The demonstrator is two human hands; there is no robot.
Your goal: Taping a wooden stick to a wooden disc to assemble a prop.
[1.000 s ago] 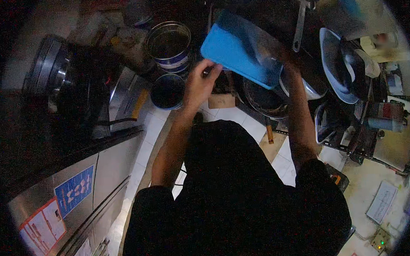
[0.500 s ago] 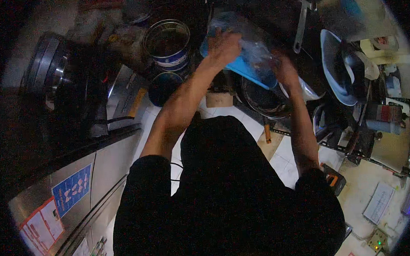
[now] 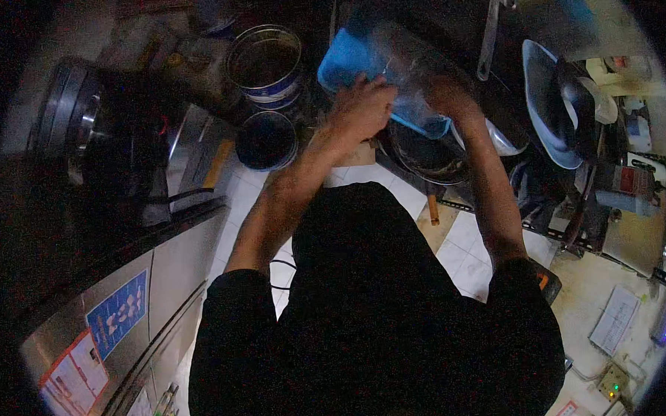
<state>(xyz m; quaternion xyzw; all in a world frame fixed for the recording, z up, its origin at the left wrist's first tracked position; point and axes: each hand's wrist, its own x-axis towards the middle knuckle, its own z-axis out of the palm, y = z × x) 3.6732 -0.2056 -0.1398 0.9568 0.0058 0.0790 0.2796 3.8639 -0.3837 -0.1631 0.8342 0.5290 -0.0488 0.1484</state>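
Observation:
In front of me a shallow blue tray (image 3: 343, 56) lies tilted, with a crinkled sheet or bag of clear plastic (image 3: 410, 65) over its right part. My left hand (image 3: 362, 108) is closed at the tray's near edge, its fingers pinching the plastic. At the right end, my right hand (image 3: 453, 101) is curled round the plastic beside the tray's corner, its fingertips partly hidden and blurred. Below the tray sits a dark round pan (image 3: 429, 159). What lies under the plastic is too dim to make out.
Left of the tray stand a large open tin (image 3: 263, 58) and a dark bucket (image 3: 266, 142). A metal-handled tool (image 3: 491, 37) lies at the far right, near a pale curved basin (image 3: 543, 109). A steel counter front (image 3: 180, 278) runs along my left.
The plastic has been drawn toward the right, baring more of the tray's left end. My left hand has come lower and nearer; my right hand has shifted slightly left.

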